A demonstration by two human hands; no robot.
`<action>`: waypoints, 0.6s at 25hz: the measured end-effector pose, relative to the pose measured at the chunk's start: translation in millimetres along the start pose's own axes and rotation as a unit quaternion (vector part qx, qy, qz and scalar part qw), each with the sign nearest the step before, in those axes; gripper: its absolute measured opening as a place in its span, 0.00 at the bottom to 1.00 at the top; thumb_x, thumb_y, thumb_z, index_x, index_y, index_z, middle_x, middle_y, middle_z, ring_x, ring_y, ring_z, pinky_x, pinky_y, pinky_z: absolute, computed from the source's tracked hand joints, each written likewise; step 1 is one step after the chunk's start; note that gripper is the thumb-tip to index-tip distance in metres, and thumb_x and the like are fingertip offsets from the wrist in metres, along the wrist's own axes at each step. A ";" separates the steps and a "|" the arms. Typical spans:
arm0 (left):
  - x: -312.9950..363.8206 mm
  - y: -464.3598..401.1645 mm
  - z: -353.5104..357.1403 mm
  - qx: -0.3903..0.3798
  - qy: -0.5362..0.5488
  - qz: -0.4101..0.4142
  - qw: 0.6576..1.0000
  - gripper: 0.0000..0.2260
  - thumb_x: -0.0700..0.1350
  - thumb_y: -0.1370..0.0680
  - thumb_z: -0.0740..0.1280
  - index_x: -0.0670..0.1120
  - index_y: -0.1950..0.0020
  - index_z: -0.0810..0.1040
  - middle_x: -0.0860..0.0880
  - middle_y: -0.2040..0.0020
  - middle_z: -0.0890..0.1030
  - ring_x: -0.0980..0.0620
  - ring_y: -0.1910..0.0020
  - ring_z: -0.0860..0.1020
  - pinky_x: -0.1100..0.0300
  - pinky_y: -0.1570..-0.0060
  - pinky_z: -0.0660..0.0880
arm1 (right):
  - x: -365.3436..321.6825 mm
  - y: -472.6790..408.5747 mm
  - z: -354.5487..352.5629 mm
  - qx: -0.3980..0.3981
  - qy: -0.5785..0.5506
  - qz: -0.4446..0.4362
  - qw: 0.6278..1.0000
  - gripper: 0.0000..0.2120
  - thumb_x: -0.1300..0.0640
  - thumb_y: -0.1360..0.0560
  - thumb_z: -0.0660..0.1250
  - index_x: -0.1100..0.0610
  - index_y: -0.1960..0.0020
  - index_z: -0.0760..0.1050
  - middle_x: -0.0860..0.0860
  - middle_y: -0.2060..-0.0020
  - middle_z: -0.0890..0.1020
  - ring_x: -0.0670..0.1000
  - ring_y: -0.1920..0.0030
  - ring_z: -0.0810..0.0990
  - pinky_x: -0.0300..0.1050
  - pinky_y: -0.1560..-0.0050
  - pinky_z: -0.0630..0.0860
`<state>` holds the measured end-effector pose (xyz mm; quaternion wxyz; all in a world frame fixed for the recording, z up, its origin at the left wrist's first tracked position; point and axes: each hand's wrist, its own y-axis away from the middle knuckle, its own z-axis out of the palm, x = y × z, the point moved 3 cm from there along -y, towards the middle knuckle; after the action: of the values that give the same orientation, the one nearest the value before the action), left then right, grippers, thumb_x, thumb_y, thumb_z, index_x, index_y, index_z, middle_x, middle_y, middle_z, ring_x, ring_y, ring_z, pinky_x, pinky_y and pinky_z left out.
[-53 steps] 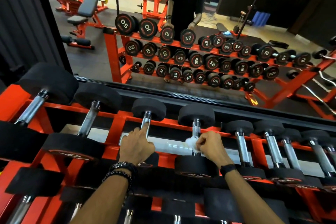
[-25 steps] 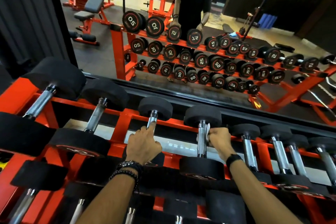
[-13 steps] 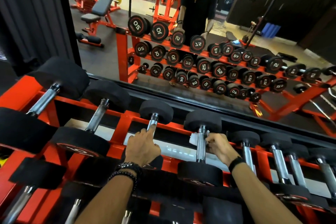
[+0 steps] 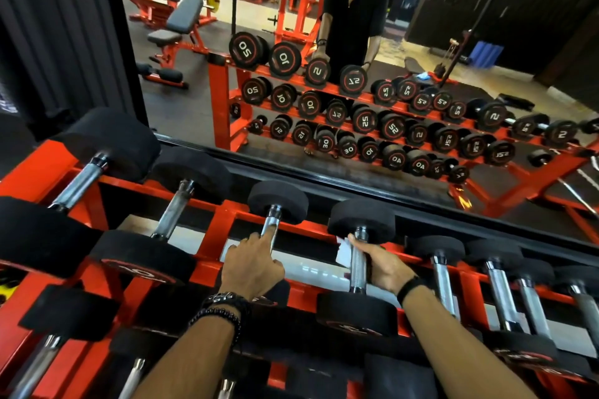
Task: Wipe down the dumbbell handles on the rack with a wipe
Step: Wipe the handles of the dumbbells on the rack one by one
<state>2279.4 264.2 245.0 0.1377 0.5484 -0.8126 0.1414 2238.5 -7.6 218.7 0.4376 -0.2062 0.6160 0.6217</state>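
The wipe (image 4: 343,253), a small white sheet, sits against the left side of a chrome handle (image 4: 358,264) on the top tier of the red rack (image 4: 223,217), up near that dumbbell's far black head (image 4: 362,220). The right hand (image 4: 382,266) wraps the handle from the right, its fingers curled round the bar and pinning the wipe to it; only a corner of the wipe shows past the fingers. The near head (image 4: 356,312) of the same dumbbell lies just below the wrist, which wears a dark band (image 4: 410,288).

One slot to the left, the left hand (image 4: 254,269) rests on the neighbouring handle (image 4: 271,227), forefinger stretched straight along the bar, the other fingers bent loosely; whether they close round the bar I cannot tell. Beaded bracelets (image 4: 223,308) circle that wrist.

More dumbbells fill the rack on both sides, larger to the left, smaller to the right, with a lower tier beneath the forearms. Behind the rack stands a mirror (image 4: 181,91), showing the rack, a person in a black shirt and a bench (image 4: 181,21).
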 end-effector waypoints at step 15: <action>0.0 -1.0 2.1 0.003 -0.007 -0.006 1.000 0.33 0.49 0.26 0.61 0.51 0.21 0.57 0.49 0.51 0.74 0.47 0.51 0.76 0.53 0.51 0.72 | 18.9 17.7 -10.0 0.068 0.337 -0.023 0.939 0.25 0.54 0.41 0.80 0.63 0.47 0.79 0.54 0.62 0.84 0.51 0.63 0.82 0.43 0.62 0.76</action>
<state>2280.2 263.0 243.2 0.1307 0.5544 -0.8101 0.1393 2211.6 -9.0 212.5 0.2317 -0.3874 0.7635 0.4618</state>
